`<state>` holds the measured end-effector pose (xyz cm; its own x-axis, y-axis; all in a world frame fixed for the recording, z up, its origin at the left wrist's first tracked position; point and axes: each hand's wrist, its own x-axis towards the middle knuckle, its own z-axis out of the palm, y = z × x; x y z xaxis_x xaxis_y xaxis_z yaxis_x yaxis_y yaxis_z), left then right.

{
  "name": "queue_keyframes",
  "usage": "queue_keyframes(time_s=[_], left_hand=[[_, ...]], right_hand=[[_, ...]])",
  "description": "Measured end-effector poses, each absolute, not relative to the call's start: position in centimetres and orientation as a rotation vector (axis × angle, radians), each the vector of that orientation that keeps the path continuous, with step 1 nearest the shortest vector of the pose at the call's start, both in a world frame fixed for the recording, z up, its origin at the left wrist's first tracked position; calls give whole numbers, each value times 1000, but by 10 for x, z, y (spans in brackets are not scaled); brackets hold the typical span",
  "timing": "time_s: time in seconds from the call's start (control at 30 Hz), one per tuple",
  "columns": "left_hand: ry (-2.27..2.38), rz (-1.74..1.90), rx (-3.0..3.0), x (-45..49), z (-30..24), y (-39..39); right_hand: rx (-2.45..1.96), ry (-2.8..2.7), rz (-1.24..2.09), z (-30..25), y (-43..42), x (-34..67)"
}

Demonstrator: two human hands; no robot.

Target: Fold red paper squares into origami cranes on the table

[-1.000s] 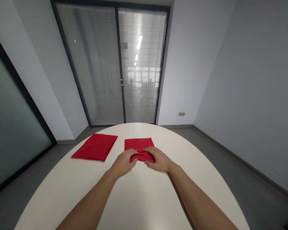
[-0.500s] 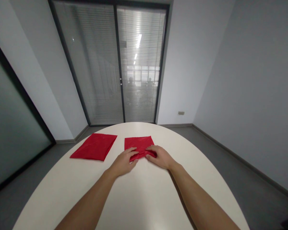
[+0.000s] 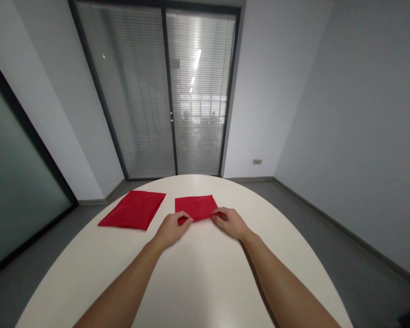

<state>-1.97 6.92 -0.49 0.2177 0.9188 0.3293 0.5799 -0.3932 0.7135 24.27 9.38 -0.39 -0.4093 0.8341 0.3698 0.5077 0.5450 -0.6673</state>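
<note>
A small folded red cloth (image 3: 198, 206) lies toward the far side of the white table, its near edge facing me. My left hand (image 3: 172, 228) pinches the near left corner between thumb and fingers. At the near right corner, my right hand (image 3: 230, 222) has thumb and fingertips closed on the same edge. Between the two hands the near edge runs fairly straight. Off to the left rests a second, larger red cloth (image 3: 133, 209), folded flat with its layers showing along the right edge; neither hand touches it.
The round white table (image 3: 177, 291) curves away on both sides, and both forearms reach across it. Beyond its far edge stand glass doors with blinds (image 3: 157, 100). A wall socket (image 3: 257, 161) sits low on the back wall.
The near flap of the small cloth has been folded, so the piece looks shorter and smoother. My hands have gone from lying on it to pinching its near corners, slightly further apart.
</note>
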Motion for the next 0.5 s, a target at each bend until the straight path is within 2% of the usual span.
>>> queue_keyframes(time_s=[0.5], left_hand=[[1548,1176,1915,-23,-17,80]], right_hand=[[-1170,-1767,545,-17,107,246]])
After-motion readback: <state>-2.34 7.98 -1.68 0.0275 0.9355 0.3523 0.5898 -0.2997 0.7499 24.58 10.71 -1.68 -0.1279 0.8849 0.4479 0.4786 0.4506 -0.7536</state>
